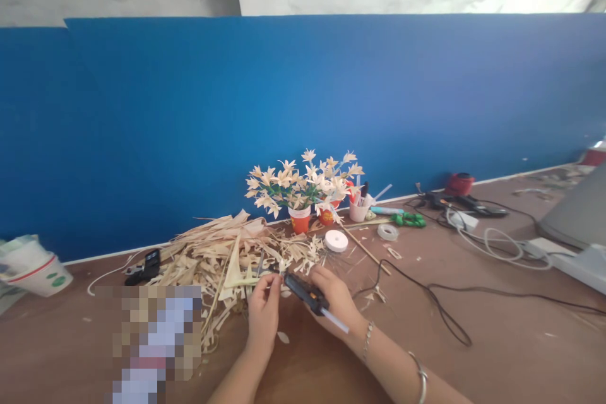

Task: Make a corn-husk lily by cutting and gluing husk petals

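My right hand (335, 298) is wrapped round a black glue gun (305, 292), with a pale glue stick (335, 320) poking out of its rear. Just left of the gun's nozzle, my left hand (264, 304) has thumb and fingers pinched together; what they hold is too small to make out. Beyond both hands lies a heap of dry, straw-coloured husk strips (222, 246). Pale flowers (286, 183) stand in red and white paper cups (300, 221) by the blue partition. A white tape roll (336, 240) sits behind my right hand.
A pixelated patch (158, 344) hides the lower left. A paper cup (45, 271) leans at the far left. Black cable (440, 303) and white cable (502, 252) cross the right side. Clear tape (387, 232), green material (409, 220) and a cup of tools (358, 209) stand farther back.
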### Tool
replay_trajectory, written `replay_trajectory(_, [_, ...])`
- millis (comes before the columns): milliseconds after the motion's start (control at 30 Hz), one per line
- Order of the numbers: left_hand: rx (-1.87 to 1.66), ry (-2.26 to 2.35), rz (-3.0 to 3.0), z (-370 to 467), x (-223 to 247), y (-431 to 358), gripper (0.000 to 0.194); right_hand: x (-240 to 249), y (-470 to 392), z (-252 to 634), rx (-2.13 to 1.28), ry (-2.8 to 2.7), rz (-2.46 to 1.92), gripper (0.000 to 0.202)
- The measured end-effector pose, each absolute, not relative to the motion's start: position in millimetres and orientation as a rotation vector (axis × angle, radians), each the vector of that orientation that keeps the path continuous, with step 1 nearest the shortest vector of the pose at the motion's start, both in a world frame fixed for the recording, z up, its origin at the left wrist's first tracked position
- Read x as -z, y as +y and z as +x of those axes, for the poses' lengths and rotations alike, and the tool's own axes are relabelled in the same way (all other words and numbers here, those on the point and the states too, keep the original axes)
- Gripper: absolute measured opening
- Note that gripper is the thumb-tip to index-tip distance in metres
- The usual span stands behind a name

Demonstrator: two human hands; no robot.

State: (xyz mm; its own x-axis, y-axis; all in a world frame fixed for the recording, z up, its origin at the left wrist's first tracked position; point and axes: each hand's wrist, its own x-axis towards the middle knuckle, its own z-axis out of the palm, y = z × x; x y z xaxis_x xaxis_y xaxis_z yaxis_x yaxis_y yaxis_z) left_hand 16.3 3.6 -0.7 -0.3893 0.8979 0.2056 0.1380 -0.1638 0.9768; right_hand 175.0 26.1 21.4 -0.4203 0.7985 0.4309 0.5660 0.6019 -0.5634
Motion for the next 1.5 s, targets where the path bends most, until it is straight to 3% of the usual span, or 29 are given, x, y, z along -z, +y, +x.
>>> replay_trajectory(1500, [-1.625,1.449,1.215,16.1,3.5,4.8,0.03,-16.9,27.7,175.9,-0.441,-2.17,-1.092,0.011])
